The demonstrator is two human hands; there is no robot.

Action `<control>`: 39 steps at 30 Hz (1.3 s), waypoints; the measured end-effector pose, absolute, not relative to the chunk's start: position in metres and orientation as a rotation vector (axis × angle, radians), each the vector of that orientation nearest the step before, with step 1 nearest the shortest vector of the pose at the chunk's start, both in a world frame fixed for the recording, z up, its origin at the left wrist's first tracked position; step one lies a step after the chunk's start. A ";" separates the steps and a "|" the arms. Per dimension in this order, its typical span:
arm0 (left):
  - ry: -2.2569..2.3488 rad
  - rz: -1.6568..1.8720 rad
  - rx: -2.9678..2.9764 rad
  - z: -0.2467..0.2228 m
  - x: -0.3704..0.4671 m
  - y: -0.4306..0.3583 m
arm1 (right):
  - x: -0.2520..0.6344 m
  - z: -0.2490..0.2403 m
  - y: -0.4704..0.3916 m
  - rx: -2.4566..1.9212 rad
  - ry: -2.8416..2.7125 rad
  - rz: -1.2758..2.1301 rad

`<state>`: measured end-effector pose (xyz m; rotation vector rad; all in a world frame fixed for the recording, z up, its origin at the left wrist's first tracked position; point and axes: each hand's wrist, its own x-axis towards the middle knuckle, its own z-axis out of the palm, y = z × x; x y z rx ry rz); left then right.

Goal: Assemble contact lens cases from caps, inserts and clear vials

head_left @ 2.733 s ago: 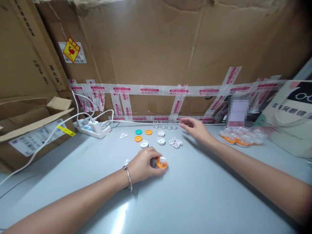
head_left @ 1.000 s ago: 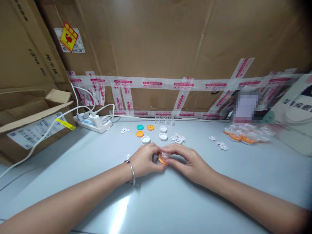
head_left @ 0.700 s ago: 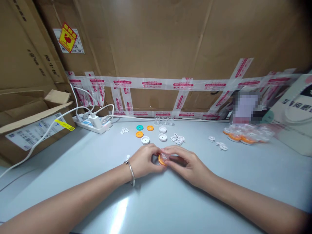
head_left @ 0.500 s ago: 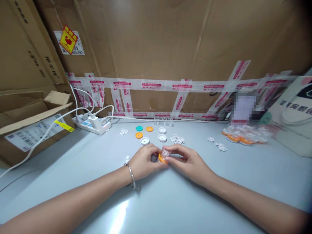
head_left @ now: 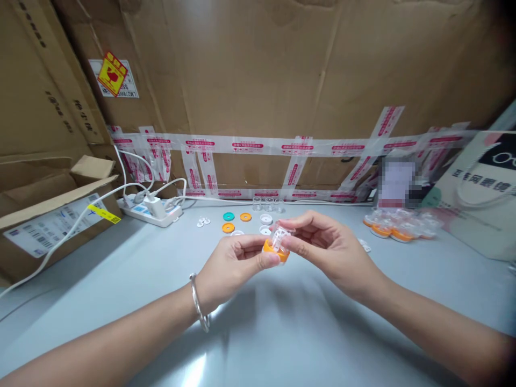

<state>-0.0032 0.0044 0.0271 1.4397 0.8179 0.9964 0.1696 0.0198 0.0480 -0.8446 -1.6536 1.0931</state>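
Note:
My left hand (head_left: 231, 266) pinches a round orange cap (head_left: 284, 256) with a white underside, thumb at its front edge. My right hand (head_left: 332, 250) has thumb and fingers closed on a small clear cup (head_left: 279, 236) that stands tilted on the cap. A white latticed insert shows through the cup's wall. The two parts are together, held above the table; whether they are fastened cannot be seen. Just beyond the hands lie an orange ring (head_left: 228, 228), a second orange ring (head_left: 245, 217), a teal ring (head_left: 229, 216) and white caps (head_left: 266, 219), some partly hidden.
Clear cups (head_left: 268, 204) stand by the cardboard wall (head_left: 242, 80). Small white pieces (head_left: 203, 221) lie left. A power strip (head_left: 161, 215) with white cables sits near an open carton (head_left: 60, 215). At the right are several clear cups with orange caps (head_left: 393, 231) and a printed bag (head_left: 475, 209).
Both hands have raised the cup and cap off the table toward me, and the cup now tilts. The hands now cover white latticed pieces that showed before. The view has shifted slightly.

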 end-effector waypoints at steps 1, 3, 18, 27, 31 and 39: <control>0.832 1.019 1.438 0.028 -0.003 0.003 | 0.167 0.046 0.019 -0.827 -1.643 1.050; 0.861 1.060 1.433 0.028 0.000 0.000 | 0.162 0.040 0.019 -0.794 -1.619 0.969; 0.779 1.141 1.344 0.025 -0.007 0.007 | 0.152 0.047 0.031 -0.683 -1.577 1.179; 0.974 1.242 1.421 0.025 -0.002 0.007 | 0.143 0.037 0.027 -0.729 -1.525 1.038; 0.977 1.206 1.403 0.027 -0.005 0.010 | 0.148 0.040 0.028 -0.682 -1.566 1.150; 1.075 1.294 1.568 0.019 0.000 0.009 | 0.141 0.024 0.028 -0.739 -1.390 1.071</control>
